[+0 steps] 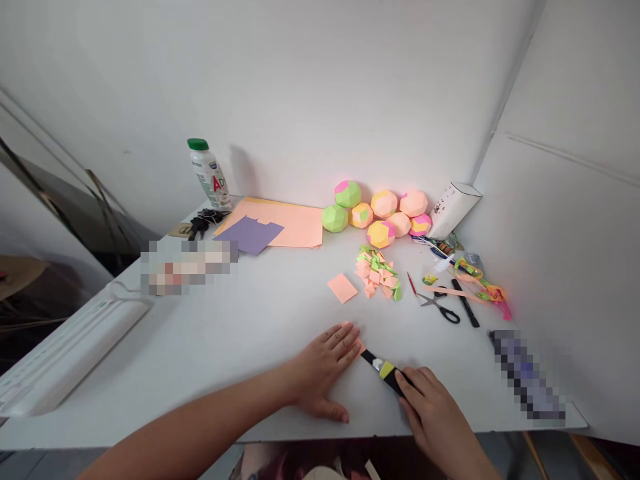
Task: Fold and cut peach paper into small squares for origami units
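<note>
On our white table (240,320) we have the left hand (325,373) laid flat, thumb out, apart from the right hand (429,403), which is clamped on a black-and-yellow utility knife (386,371). Peach paper piece (362,346) sits mostly hidden under our left fingers, knife's front end at its edge.

On the table (270,307), folded paper pieces (376,273) lie before paper polyhedra (381,234), behind the utility knife (387,371), left of scissors (439,307), right of paper sheets (301,227).
</note>
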A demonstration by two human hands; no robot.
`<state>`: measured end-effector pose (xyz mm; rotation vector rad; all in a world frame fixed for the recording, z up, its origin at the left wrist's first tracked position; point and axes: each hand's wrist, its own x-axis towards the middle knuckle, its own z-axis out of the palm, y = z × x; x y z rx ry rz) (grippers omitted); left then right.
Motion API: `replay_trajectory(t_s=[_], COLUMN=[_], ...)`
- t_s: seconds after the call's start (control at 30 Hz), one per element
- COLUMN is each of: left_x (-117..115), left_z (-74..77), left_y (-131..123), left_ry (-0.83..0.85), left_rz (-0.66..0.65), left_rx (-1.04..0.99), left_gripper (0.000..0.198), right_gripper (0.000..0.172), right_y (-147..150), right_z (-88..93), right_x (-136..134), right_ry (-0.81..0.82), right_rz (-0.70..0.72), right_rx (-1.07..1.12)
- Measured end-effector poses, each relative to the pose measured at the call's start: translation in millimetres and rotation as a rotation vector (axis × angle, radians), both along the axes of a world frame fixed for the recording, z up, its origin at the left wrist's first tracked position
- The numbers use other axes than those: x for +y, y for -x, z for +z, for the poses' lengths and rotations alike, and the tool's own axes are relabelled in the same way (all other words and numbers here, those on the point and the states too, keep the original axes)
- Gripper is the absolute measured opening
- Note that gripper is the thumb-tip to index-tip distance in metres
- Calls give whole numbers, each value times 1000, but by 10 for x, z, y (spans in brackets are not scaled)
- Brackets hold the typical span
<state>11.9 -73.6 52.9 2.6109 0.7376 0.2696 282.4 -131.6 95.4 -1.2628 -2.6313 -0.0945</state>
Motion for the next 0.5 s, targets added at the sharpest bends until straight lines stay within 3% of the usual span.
replay_trajectory(t_s=[0.5], left_x=[-2], left_z=[30], left_y=[-6], left_ry=[28], left_rz=[1], left_rx=[28], left_gripper=[110], right_gripper=[36], right_y=[65], right_z=[-3], right_x=[127], right_ry=[11], right_rz=[-15], right_rx=[-12])
